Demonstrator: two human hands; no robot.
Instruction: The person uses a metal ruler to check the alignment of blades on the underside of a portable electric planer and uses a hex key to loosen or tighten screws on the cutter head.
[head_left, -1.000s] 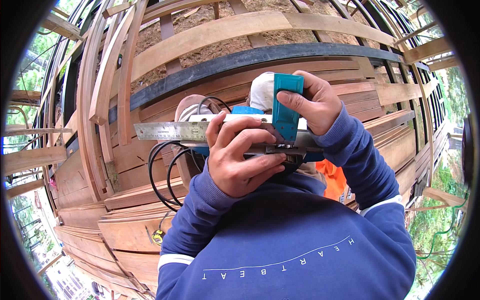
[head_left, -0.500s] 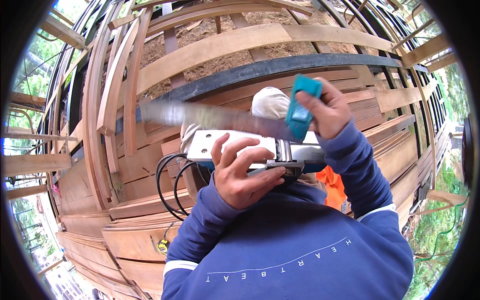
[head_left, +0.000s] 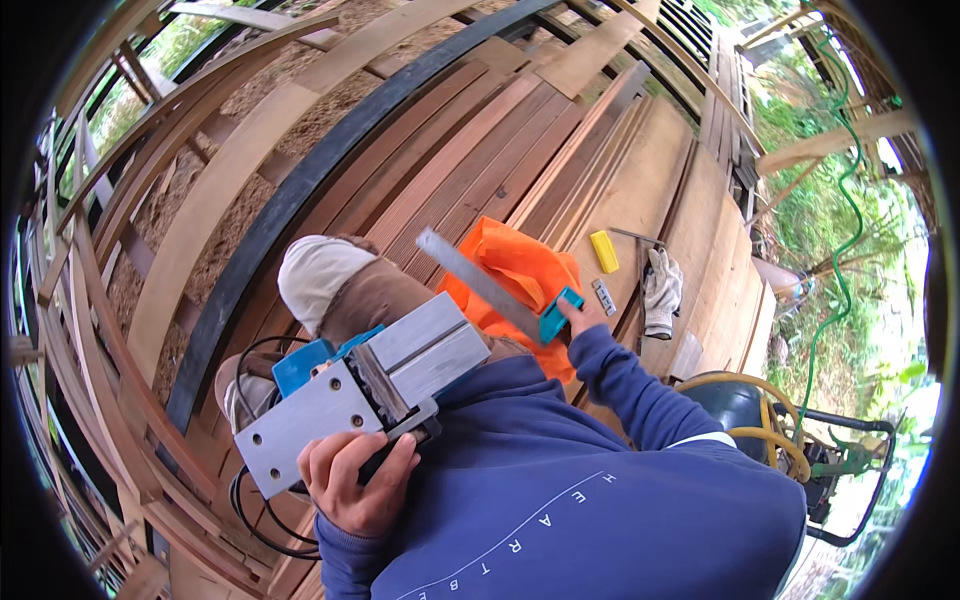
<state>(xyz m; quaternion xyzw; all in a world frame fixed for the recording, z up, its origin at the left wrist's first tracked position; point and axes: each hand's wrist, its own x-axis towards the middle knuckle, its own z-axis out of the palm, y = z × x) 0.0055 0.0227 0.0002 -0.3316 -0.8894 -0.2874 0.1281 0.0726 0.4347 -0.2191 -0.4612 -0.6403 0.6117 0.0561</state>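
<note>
An electric planer (head_left: 300, 425) lies upside down over my lap, its grey metal sole and the cutter slot facing up. My left hand (head_left: 355, 480) grips its near side, fingers curled over the edge beside the sole. Off to the right, my right hand (head_left: 582, 315) holds a try square (head_left: 490, 292) by its teal stock. The steel blade points up and left over the orange cloth (head_left: 497, 245), apart from the planer. A black cord (head_left: 240, 505) loops at the planer's left end.
Stacked timber boards (head_left: 640, 180) spread ahead and to the right. On them lie a yellow block (head_left: 604, 252), a small printed item (head_left: 604, 297) and a work glove (head_left: 662, 295). An air compressor (head_left: 730, 405) with a yellow hose stands at right. A dark beam (head_left: 290, 210) runs at left.
The try square has moved away from above the planer, to the right over the orange cloth. My view has turned right, and the planer now sits tilted at lower left.
</note>
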